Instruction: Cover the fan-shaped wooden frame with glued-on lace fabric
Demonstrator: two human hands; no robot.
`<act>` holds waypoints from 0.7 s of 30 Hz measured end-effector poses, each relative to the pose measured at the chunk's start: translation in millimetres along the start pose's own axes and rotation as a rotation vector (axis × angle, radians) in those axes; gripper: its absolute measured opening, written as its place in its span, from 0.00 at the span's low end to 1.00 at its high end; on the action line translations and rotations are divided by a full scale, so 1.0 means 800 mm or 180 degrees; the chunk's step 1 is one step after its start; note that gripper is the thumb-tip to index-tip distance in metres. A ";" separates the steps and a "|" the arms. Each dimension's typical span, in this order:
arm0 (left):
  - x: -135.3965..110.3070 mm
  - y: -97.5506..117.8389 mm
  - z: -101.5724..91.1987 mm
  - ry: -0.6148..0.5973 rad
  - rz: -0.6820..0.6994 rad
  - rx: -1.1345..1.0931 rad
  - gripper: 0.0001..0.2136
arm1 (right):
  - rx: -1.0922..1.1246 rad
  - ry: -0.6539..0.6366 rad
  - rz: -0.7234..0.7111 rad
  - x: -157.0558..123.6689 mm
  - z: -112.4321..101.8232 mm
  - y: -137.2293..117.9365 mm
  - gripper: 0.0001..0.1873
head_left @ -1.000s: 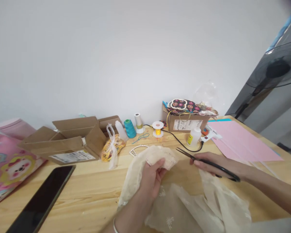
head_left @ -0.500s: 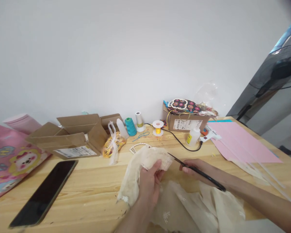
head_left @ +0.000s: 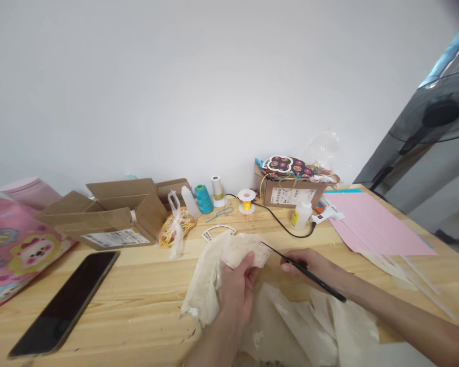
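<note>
My left hand (head_left: 237, 285) is closed on a bunched fold of cream lace fabric (head_left: 229, 252) and holds it up off the wooden table (head_left: 137, 300). More of the same cloth, with small embroidered flowers, spreads under both forearms toward the near edge. My right hand (head_left: 309, 265) grips black scissors (head_left: 302, 271), blades pointing left. Their tips reach the lace's right edge beside my left thumb.
A dark phone (head_left: 65, 303) lies at the near left. Behind the cloth are an open cardboard box (head_left: 107, 219), a bag of yellow cord (head_left: 176, 229), thread spools (head_left: 204, 199), a glue bottle (head_left: 300, 215), a glue gun (head_left: 327, 211) and pink paper (head_left: 375, 227). A fan (head_left: 436, 112) stands at the right.
The scissors have moved left from open table space until their tips meet the lace in my left hand. The blades look closer together now. My left hand kept hold of the fabric.
</note>
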State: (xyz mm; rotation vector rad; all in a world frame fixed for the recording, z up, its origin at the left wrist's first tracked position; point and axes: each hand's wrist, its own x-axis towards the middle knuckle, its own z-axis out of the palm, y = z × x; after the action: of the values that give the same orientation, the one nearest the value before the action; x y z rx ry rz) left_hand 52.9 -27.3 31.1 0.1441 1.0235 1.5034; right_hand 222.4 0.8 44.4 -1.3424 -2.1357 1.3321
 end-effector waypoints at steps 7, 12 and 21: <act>0.003 -0.002 -0.001 -0.0026 -0.0031 0.0055 0.11 | 0.0090 0.0025 0.0080 0.004 0.001 0.008 0.22; 0.001 -0.002 -0.003 -0.0107 -0.0077 0.0112 0.10 | -0.0083 0.0051 -0.0014 0.006 -0.005 0.015 0.23; 0.004 0.001 -0.007 -0.0260 -0.0133 0.0353 0.11 | -0.0125 -0.0187 -0.0157 0.003 -0.021 0.022 0.22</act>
State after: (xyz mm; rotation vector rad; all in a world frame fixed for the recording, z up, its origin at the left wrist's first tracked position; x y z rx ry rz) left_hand 47.8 -27.4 27.0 0.2591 1.0381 1.3925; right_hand 241.9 14.5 38.7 -1.2716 -2.2297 1.3327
